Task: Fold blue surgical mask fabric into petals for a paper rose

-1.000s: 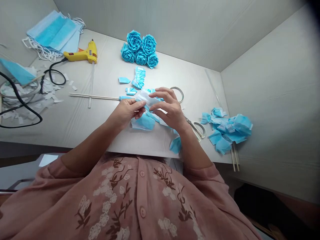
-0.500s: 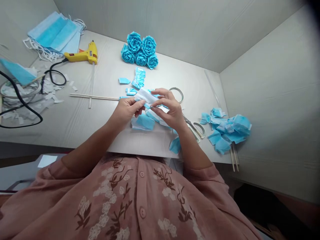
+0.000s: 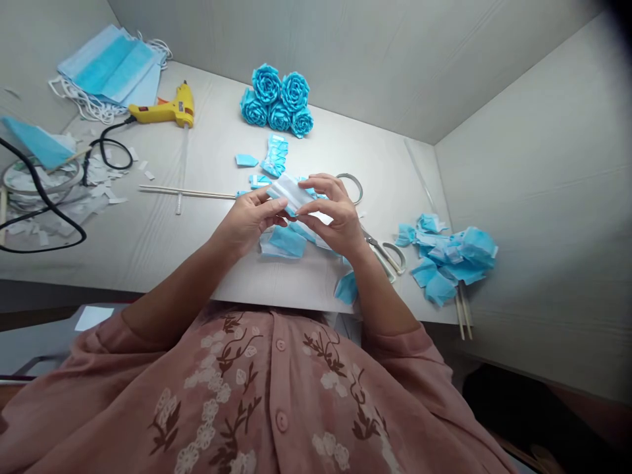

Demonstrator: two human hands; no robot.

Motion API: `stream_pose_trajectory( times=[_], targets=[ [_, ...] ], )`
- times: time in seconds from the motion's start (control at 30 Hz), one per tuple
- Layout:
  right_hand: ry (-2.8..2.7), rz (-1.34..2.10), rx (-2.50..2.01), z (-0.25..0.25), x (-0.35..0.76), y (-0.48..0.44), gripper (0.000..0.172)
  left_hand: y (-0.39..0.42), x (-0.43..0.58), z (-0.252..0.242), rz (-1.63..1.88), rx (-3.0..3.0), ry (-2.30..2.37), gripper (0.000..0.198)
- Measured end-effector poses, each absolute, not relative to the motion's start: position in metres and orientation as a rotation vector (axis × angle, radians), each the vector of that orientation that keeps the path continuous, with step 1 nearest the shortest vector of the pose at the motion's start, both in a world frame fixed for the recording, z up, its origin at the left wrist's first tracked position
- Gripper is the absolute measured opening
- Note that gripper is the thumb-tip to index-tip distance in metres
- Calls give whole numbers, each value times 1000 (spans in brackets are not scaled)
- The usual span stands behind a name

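Between my two hands is a piece of face mask fabric (image 3: 291, 193), white on the face toward me with a blue edge below. My left hand (image 3: 254, 220) pinches its left end between thumb and fingers. The fingers of my right hand (image 3: 336, 214) are curled and closed on its right side. Under my hands lie more cut blue-and-white mask pieces (image 3: 284, 242), partly hidden. A small blue piece (image 3: 245, 160) and a strip of overlapping blue pieces (image 3: 275, 155) lie just beyond. Scissors (image 3: 382, 253) rest to the right of my right wrist.
Several blue fabric roses (image 3: 279, 99) stand at the back. A yellow glue gun (image 3: 168, 110) and stacked face masks (image 3: 111, 69) are at the left, near white scraps (image 3: 103, 178). Thin sticks (image 3: 187, 192) lie at centre-left. Blue fabric flowers (image 3: 449, 253) on sticks lie at the right, and a tape roll (image 3: 359, 184) sits behind my right hand.
The held fabric has been flattened and turned slightly, showing more of its pleated white face. My left fingers have shifted a little along its edge.
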State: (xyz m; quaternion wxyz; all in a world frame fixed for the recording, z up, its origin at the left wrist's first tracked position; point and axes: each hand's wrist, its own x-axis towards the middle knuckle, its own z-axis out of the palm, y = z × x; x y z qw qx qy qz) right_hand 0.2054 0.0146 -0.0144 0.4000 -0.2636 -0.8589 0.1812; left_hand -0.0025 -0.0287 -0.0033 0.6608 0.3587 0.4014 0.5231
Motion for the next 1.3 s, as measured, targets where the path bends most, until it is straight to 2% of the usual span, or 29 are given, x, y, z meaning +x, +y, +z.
stream_pose_trajectory(
  times=[0.37, 0.83, 1.17, 1.3],
  targets=[
    [-2119, 470, -652, -19, 200, 13, 16, -31, -1, -5, 1250, 1069, 1028, 40],
    [-1661, 1078, -957, -22, 190, 7, 39, -32, 0, -14, 1274, 1276, 1076, 54],
    [-1603, 1179, -891, -25, 188, 8, 62, -34, 0, -11, 1285, 1246, 1125, 66],
    [-1617, 1148, -874, -24, 189, 7, 62, -33, 1, -9, 1263, 1147, 1092, 65]
  ],
)
